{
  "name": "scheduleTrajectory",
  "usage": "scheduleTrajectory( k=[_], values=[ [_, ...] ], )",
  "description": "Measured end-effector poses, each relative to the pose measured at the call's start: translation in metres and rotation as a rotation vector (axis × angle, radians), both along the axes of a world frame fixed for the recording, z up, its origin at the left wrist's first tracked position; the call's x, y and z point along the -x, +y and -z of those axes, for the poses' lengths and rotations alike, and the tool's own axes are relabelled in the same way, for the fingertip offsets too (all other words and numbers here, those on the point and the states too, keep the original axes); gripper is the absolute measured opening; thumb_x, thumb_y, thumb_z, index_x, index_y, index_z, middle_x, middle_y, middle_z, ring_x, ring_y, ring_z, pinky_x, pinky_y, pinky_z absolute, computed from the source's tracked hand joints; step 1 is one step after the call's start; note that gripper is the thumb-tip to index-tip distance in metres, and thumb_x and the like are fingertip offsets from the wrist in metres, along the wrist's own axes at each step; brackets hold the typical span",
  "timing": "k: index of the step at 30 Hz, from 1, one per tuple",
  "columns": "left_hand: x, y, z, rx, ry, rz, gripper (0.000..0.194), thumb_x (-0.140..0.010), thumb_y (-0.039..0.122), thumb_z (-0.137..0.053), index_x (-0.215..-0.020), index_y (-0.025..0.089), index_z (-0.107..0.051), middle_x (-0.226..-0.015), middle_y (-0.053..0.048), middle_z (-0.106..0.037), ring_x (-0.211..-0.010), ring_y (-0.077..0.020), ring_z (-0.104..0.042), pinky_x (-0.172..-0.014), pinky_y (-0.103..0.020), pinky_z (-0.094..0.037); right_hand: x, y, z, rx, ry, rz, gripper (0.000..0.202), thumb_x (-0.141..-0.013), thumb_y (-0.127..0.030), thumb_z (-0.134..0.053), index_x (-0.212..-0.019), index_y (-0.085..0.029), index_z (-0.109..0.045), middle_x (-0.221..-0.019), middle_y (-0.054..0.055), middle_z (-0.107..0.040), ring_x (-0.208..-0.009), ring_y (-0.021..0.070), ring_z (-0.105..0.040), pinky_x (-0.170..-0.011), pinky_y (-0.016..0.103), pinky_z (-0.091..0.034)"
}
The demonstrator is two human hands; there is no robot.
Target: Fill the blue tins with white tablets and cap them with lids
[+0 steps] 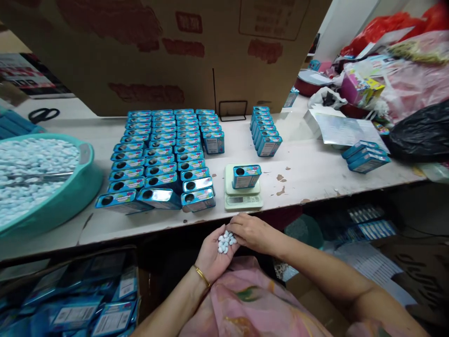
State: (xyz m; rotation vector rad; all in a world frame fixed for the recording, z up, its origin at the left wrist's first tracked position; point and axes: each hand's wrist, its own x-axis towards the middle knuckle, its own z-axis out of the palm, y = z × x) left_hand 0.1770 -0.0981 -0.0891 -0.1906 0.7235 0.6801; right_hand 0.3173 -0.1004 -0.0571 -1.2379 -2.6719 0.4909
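Observation:
Cupped palm up in front of the table edge, my left hand (212, 263) holds a small heap of pale blue-white candies (225, 242). My right hand (255, 232) rests against its fingers at the heap, with its own fingers bent; whatever they pinch is hidden. Just beyond both hands, a small kitchen scale (231, 189) stands at the table's front edge. A blue tin (246, 178) sits on its platform. To the left stand several rows of similar blue tins (161, 168), many showing a dark round opening on top.
A turquoise basin (89, 182) of candies with a metal scoop (45, 178) stands at left. A large cardboard box (168, 56) backs the table. More tins stand in a short row (266, 133) right of centre. Below left is a box of blue tins (77, 309).

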Motion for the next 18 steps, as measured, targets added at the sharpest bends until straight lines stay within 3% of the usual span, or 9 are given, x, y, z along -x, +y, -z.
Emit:
scheduleTrajectory(
  k=[7,11,14,18],
  values=[
    [-0.008,0.017,-0.009,-0.042,-0.043,-0.033,0.013,-0.077,0.012,-0.044,-0.074,0.008,-0.056,-0.07,-0.006,-0.061,-0.07,-0.0133,-0.059,-0.072,-0.029,-0.049,-0.011,0.016,0.006,-0.072,0.197,0.045,0.018,-0.081,-0.015,-0.042,-0.095,-0.015,-0.054,-0.082,0.005,-0.053,-0.08,0.0143,-0.046,-0.076,0.028,-0.04],
    [-0.017,0.038,-0.031,-0.068,-0.07,-0.069,0.015,-0.077,0.012,-0.042,-0.076,0.008,-0.057,-0.071,-0.006,-0.062,-0.072,-0.0135,-0.06,-0.073,-0.028,-0.049,-0.022,0.036,-0.014,-0.163,0.26,0.107,0.017,-0.08,-0.014,-0.043,-0.091,-0.015,-0.055,-0.082,0.005,-0.054,-0.08,0.0148,-0.047,-0.075,0.028,-0.041],
    [-0.02,0.053,-0.047,-0.128,-0.122,-0.095,0.023,-0.078,0.013,-0.04,-0.092,0.005,-0.055,-0.085,-0.012,-0.063,-0.088,-0.0187,-0.059,-0.08,-0.032,-0.047,-0.03,0.059,-0.036,-0.272,0.298,0.172,0.015,-0.077,-0.013,-0.045,-0.087,-0.015,-0.055,-0.083,0.005,-0.054,-0.082,0.0147,-0.048,-0.075,0.027,-0.041],
    [-0.016,0.061,-0.053,-0.159,-0.152,-0.109,0.038,-0.079,0.016,-0.04,-0.113,0.001,-0.044,-0.109,-0.019,-0.056,-0.108,-0.0258,-0.046,-0.086,-0.036,-0.044,-0.041,0.091,-0.051,-0.354,0.207,0.211,0.014,-0.075,-0.012,-0.046,-0.084,-0.015,-0.057,-0.081,0.005,-0.055,-0.079,0.0148,-0.05,-0.072,0.027,-0.042]
  ],
)
